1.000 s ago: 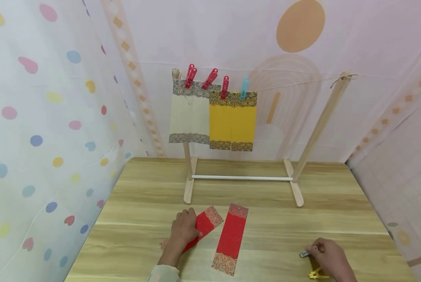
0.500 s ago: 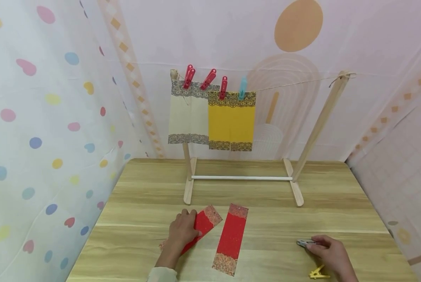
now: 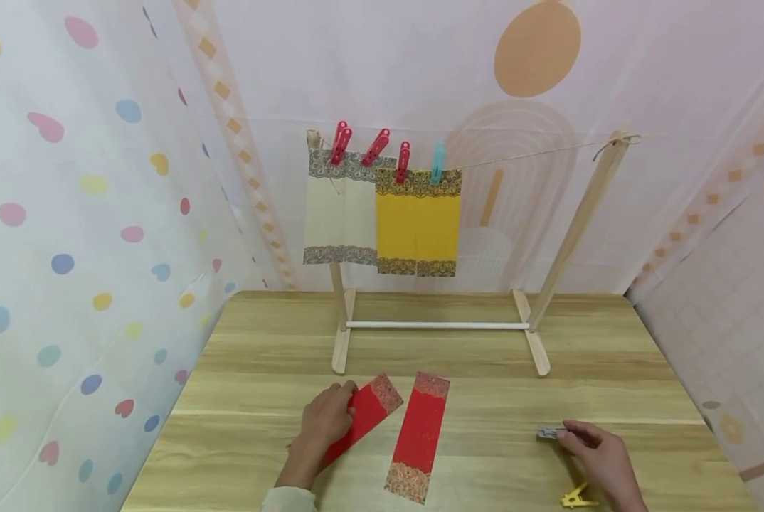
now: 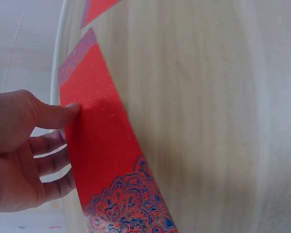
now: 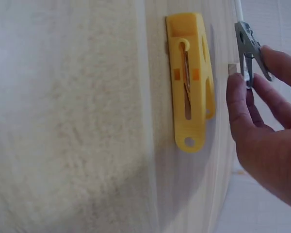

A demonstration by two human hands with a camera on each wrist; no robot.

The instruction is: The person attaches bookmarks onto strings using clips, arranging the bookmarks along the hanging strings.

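Observation:
My left hand (image 3: 326,419) pinches the long edge of a red strip (image 3: 368,416) with lace-patterned ends. In the left wrist view, the thumb lies on the strip's face and the other fingers reach behind it. A second red strip (image 3: 420,430) of the same pattern lies flat to its right. On the right, my right hand (image 3: 600,455) holds a grey clothespin (image 5: 247,43) between thumb and fingers. A yellow clothespin (image 5: 189,82) lies on the table close by that hand.
Behind the strips stands a wooden drying rack (image 3: 580,235) with a string line and a white crossbar (image 3: 437,325). Cream cloth (image 3: 340,220) and yellow cloth (image 3: 417,224) hang at its left, held by several red clothespins (image 3: 402,162) and a blue clothespin (image 3: 437,163). Patterned curtains surround the table (image 3: 260,341).
My right hand has moved slightly away from the body, and the grey clothespin has turned in its fingers. My left hand has shifted a little to the left on the red strip.

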